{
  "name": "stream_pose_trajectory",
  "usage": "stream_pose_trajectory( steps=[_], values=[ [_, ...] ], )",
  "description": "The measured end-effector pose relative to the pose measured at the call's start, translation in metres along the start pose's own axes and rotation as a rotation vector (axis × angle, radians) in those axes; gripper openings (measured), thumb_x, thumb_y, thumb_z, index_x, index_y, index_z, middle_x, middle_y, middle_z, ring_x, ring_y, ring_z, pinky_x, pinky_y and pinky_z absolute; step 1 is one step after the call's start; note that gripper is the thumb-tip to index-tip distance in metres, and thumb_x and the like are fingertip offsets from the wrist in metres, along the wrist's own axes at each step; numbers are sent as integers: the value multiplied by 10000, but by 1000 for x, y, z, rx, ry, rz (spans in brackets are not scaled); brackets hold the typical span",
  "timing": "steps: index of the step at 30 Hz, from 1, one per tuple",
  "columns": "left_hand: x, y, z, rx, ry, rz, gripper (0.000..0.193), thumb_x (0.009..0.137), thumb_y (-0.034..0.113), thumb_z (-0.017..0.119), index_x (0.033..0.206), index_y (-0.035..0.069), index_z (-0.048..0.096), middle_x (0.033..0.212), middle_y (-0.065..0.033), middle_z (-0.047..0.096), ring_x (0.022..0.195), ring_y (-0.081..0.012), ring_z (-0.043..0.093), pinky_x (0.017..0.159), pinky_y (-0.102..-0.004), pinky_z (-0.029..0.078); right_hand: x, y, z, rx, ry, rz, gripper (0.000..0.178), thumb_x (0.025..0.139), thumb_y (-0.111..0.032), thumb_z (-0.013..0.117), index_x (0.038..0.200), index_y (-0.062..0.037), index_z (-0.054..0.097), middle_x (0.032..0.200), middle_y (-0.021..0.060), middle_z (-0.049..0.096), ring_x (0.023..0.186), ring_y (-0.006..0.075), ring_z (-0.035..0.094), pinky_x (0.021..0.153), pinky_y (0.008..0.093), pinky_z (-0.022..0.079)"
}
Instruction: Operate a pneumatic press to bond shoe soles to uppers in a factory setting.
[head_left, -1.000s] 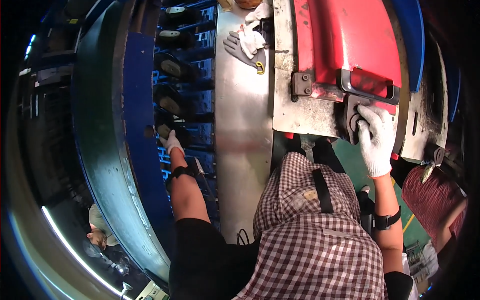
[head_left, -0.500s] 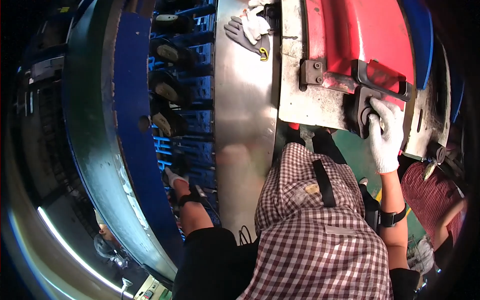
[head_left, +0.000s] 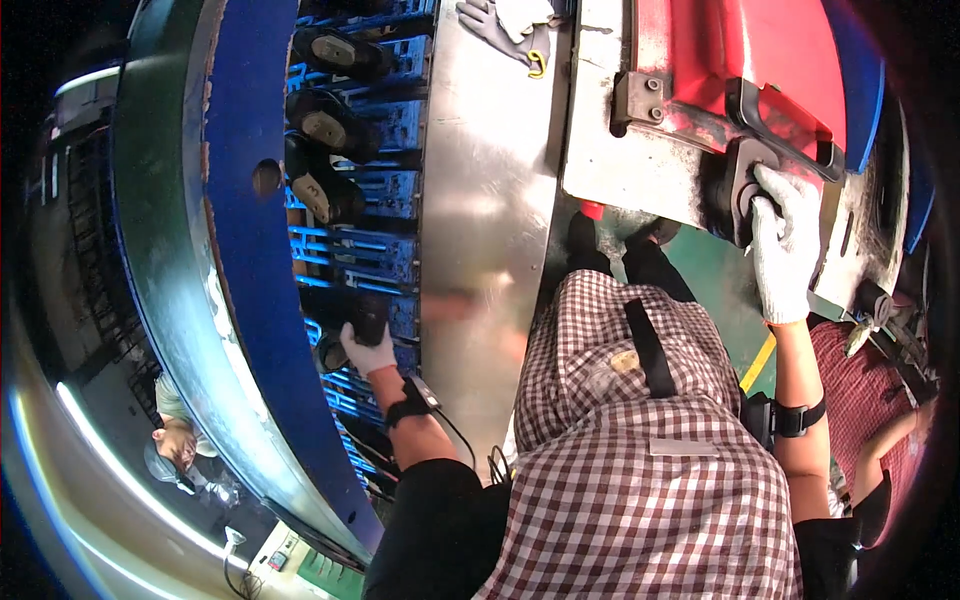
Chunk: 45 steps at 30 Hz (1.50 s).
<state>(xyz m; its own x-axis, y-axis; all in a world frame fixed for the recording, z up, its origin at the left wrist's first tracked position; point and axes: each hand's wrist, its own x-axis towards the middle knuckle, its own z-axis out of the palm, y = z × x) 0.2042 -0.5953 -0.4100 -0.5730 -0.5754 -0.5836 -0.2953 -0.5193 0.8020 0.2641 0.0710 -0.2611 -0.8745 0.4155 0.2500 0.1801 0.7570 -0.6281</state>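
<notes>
In the head view, the left hand (head_left: 368,352), in a white glove, sits left of centre, fingers curled round a dark shoe-shaped piece (head_left: 362,322) on the blue rack (head_left: 360,255); the grip looks closed on it, though the piece is blurred; a black wrist strap (head_left: 410,402) with a thin cable sits just below the glove. Above that in the rack, towards the upper left of the frame, three more dark shoe-shaped pieces (head_left: 322,125) lie in a column, each with a tan sole face showing. Left of the rack curves a broad blue band (head_left: 245,250) of a large round machine, with a small round hole in it. Right of the rack, a bare steel surface (head_left: 490,180) runs up the middle of the frame; a pair of grey and white gloves (head_left: 510,25) lies at its top edge. In the upper right, the right hand (head_left: 785,245), also white-gloved, is wrapped shut round a black handle (head_left: 745,185) at the lower edge of a red moulded cover (head_left: 740,60); the cover rests on a grey metal plate (head_left: 620,150). The person's checked shirt (head_left: 640,470) fills the lower centre; another person's red checked sleeve (head_left: 870,400) shows at the right edge.
</notes>
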Motion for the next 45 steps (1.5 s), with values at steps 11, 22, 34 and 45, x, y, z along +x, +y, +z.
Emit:
stream_pose_trajectory(
  steps=[11, 22, 34, 45],
  values=[
    [-180, -48, 139, -3, -879, -283, 807, 802, 148, 707, 1543, 1, 426, 1506, -187, 546, 1360, -392, 551, 1185, -549, 435, 7, -32, -14, 48, -125, -88, 352, 899, -187, 687, 1224, -60, 728, 1113, 150, 702, 1088, 333, 639, 1022, 477, 472],
    [-408, -43, 391, 744, -1729, 22, 1086, 799, 261, 895, 1632, 19, 242, 1612, -185, 416, 1499, -317, 400, 1266, -449, 238, -10, -27, -144, 933, -188, 383, 1042, 812, -502, 770, 1613, 9, 341, 1670, 192, 343, 1563, 293, 270, 1282, 430, 185],
    [-560, -27, 556, 431, -1836, 612, 793, 885, 113, 771, 1571, 14, 386, 1552, -181, 497, 1461, -296, 469, 1235, -439, 331, 81, 172, -248, -307, 299, 699, 855, 698, -500, 770, 1487, -228, 586, 1269, 285, 623, 1186, 412, 640, 1023, 455, 526],
    [-678, -41, 652, 235, -1882, 882, 592, 924, 162, 743, 1464, 41, 533, 1414, -197, 604, 1325, -309, 573, 1111, -389, 452, 107, 216, -214, -508, 135, 663, 874, 738, -527, 758, 1543, -292, 513, 1228, 298, 602, 1102, 420, 668, 940, 469, 561]
  ],
)
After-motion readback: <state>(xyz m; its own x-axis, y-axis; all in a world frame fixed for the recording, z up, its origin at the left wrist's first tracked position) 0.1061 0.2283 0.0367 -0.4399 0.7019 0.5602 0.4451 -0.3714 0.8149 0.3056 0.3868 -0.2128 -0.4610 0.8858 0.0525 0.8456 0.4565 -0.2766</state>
